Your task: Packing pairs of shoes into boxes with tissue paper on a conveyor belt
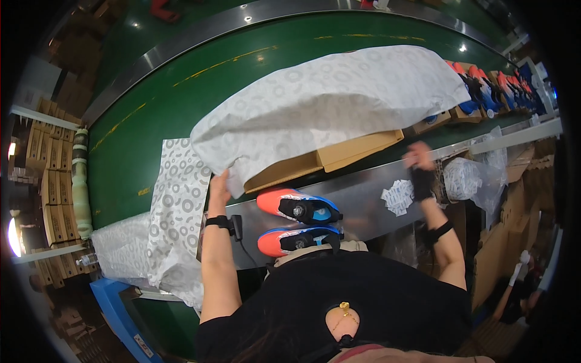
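Observation:
A big sheet of white wrapping paper with faint grey rings (pixel 339 85) billows over an open brown cardboard shoebox (pixel 360 151). My left hand (pixel 219 187) pinches the near left corner of this sheet. My right hand (pixel 419 157) is raised at the box's right end, apart from the paper; motion blurs its fingers. Between my arms, an orange and blue shoe (pixel 290 206) lies on the metal ledge (pixel 369 212), toe to the left. Its mate (pixel 284 241) sits beside it, closer to my body. Left of my left hand hangs more ring-printed paper (pixel 178 193).
Small white packets (pixel 398 197) are piled on the ledge, near a clear bag (pixel 463 178) of similar packets. A row of boxed shoes (pixel 484 91) continues along the green conveyor belt (pixel 145 121) at right. Stacked brown boxes (pixel 57 181) stand at far left.

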`<state>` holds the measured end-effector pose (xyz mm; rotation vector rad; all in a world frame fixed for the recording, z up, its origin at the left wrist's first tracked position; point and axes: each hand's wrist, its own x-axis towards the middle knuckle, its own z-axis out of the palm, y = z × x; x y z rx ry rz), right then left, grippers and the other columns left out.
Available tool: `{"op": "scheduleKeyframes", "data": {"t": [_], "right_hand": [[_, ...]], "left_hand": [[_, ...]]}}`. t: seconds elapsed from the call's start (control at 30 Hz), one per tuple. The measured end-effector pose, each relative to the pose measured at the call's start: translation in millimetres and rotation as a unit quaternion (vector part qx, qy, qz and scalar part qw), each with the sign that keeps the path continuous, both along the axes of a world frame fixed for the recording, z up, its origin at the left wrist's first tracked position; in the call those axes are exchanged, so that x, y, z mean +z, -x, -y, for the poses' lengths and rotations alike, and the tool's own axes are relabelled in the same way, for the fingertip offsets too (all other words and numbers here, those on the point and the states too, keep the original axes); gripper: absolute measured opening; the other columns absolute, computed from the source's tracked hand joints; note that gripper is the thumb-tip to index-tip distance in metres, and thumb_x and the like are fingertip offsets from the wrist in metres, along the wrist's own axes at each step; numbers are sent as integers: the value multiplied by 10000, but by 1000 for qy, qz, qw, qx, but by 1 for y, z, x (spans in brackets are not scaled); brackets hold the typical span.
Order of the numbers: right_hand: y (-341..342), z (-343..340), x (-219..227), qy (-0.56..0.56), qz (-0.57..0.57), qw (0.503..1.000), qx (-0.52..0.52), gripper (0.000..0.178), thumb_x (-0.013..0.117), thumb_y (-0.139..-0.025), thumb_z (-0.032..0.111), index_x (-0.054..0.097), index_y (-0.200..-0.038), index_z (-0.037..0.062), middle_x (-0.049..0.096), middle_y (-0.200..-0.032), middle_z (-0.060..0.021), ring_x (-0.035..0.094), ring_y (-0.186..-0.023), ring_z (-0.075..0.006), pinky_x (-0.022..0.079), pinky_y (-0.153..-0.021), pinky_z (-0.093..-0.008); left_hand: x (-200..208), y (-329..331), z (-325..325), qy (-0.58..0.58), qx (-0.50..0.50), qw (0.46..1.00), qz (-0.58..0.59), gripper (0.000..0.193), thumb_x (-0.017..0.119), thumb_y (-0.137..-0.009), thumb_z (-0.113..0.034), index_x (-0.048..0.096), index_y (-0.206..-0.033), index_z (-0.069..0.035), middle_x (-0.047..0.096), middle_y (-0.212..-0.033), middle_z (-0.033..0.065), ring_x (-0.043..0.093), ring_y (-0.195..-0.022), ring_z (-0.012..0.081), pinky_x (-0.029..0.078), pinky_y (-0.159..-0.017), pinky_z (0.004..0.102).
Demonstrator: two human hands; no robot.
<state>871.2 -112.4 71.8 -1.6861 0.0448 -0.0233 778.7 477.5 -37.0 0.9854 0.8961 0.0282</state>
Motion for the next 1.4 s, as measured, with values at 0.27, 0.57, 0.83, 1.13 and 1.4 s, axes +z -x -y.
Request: {"op": "scheduleKeyframes", "data": {"t": [0.27,0.57,0.83,1.13,1.4], "right_hand": [[174,-175,-38,424,409,671,450,106,570,-574,233,595,-592,132,545,-639,6,467,-929,-185,379,-673,-428],[84,-205,94,370,227,730,528,228,619,-636,302,611,-649,75,548,-626,-63,511,-823,-236,397,-705,-385],[-42,-279,40,433,97,851,281,321,553,-724,393,571,-793,79,583,-883,-134,490,-932,-299,393,-778,-421],[-7,-333,-53,382,138,779,479,447,631,-648,340,562,-984,54,502,-1088,-198,456,-1059,-297,351,-851,-472],[-35,-211,8,570,180,760,256,535,627,-668,332,500,-1101,44,434,-1200,-178,368,-1148,-326,232,-900,-583]], "left_hand": [[44,-14,106,51,-148,987,35,292,532,-816,-76,483,-1078,42,555,-1048,137,567,-909,245,457,-824,385],[22,53,-22,71,-161,984,42,310,561,-804,-88,487,-1070,54,572,-1028,127,565,-925,223,457,-806,350],[102,55,-26,-59,-102,993,0,264,601,-771,-77,520,-994,41,590,-943,115,573,-846,193,466,-754,321],[160,-86,109,-156,-349,915,129,334,531,-846,-226,530,-1057,32,549,-1055,143,512,-1004,192,410,-852,321],[74,-99,151,-705,-479,516,85,522,522,-785,-405,484,-1181,-67,330,-1304,205,292,-1228,320,201,-940,600]]}}
